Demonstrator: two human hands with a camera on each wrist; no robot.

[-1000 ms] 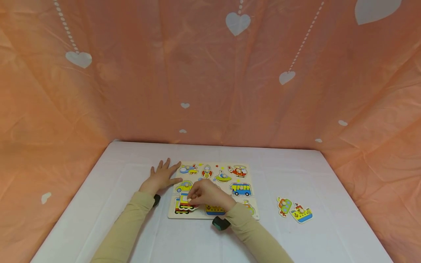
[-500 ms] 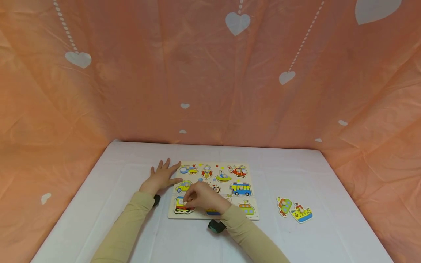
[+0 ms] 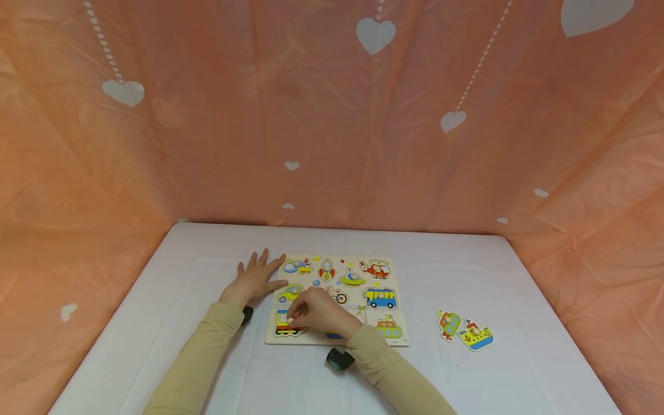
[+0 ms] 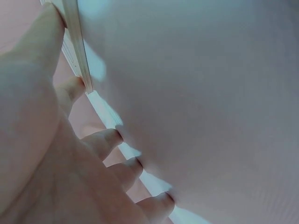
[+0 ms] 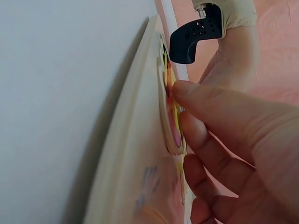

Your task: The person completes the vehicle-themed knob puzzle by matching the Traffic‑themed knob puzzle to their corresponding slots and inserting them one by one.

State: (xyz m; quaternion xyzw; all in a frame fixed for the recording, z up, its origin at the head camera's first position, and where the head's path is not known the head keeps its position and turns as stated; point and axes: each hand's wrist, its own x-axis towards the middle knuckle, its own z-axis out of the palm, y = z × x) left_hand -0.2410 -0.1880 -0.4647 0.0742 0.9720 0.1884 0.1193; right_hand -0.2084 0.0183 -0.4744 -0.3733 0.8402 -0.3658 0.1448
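Observation:
My right hand (image 3: 323, 311) pinches the small knob of a train puzzle piece (image 3: 281, 323) between thumb and fingertips. The piece lies over the train's spot at the front left corner of a wooden peg puzzle board (image 3: 272, 337). Seen from the right wrist, the train piece (image 5: 168, 100) has its edge standing a little proud of the board's face. My left hand (image 3: 251, 283) is spread flat, with its thumb and index finger on the board's left edge and the other fingers on the table. The right hand covers part of the boat's spot.
Other vehicles show on the board, among them a blue bus (image 3: 380, 297), a red helicopter (image 3: 376, 270) and a yellow car (image 3: 289, 294). To the right, a green submarine piece (image 3: 449, 325) and a boat piece (image 3: 476, 337) lie side by side on the white table (image 3: 529, 357).
My right hand has brought the train piece slightly left and down, lining it up over its printed spot. The left hand and the two loose pieces have stayed put.

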